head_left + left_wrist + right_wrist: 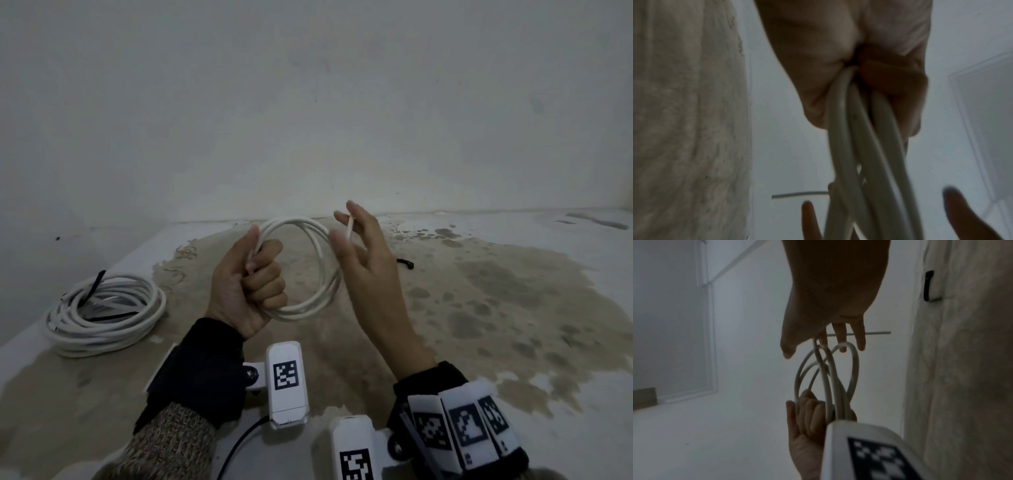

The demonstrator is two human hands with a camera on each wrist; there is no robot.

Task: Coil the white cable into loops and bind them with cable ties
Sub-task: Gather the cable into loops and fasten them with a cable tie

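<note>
The white cable point(308, 270) is wound into several round loops, held upright in the air above the floor, with its free end point(350, 230) sticking up at the far side. A small black cable tie point(406, 263) lies on the floor just beyond the loops.

The cable point(310, 270) looped at the centre of the head view is white. A second coil point(106, 313) at the left is white too, crossed by black ties point(92, 287). The floor point(479, 308) is pale grey with blotchy tan and brown stains. The wall point(308, 102) across the top is dull off-white. At the bottom, the sleeve point(171, 442) is speckled brown knit, the cuffs point(202, 370) are black, and the wrist tags point(286, 375) carry black-and-white squares.
</note>
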